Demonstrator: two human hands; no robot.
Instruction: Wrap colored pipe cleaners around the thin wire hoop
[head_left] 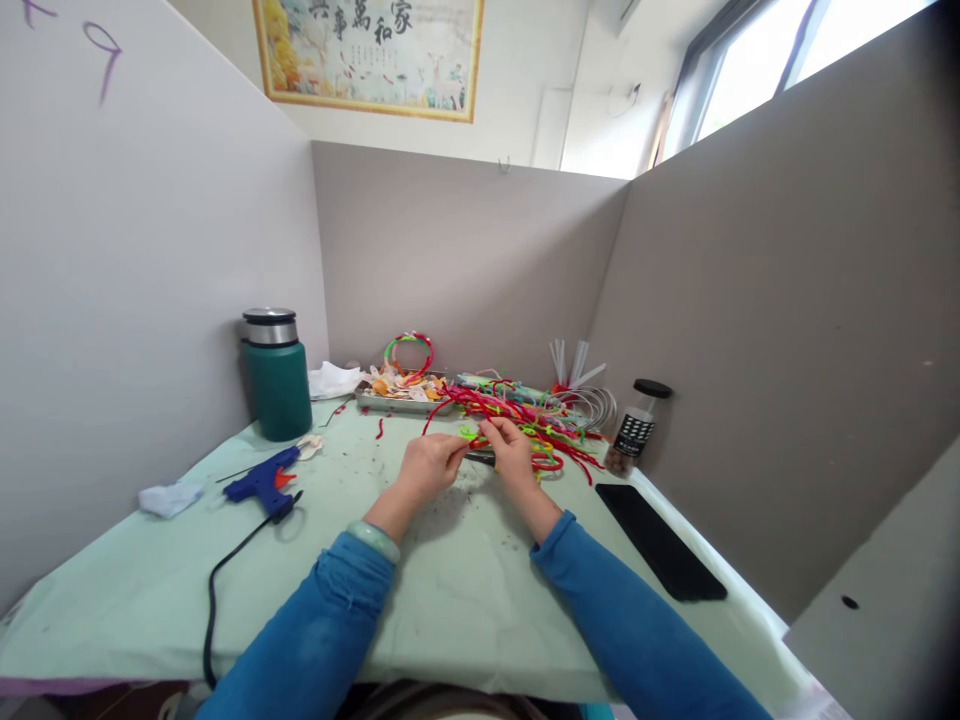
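Observation:
My left hand (431, 466) is closed in a pinch on a thin red pipe cleaner (437, 407) at the middle of the table. Close beside it, my right hand (511, 455) pinches the same piece between thumb and fingers. A small curled bright green pipe cleaner (469, 433) shows between the fingertips; I cannot tell whether it is joined to the red one. Just under the hands lie scissors (480, 457), dark blades leftward, partly hidden by my right hand. Behind the hands spreads a heap of coloured pipe cleaners (517, 405), mostly red.
On the left are a blue glue gun (261, 485) with its cord, a green bottle (277, 390) and a folded white cloth (170, 499). A metal tray (405, 406) of small pieces stands behind. A jar (634, 430) and black slab (660, 540) lie right. Grey partitions (465, 250) enclose the table.

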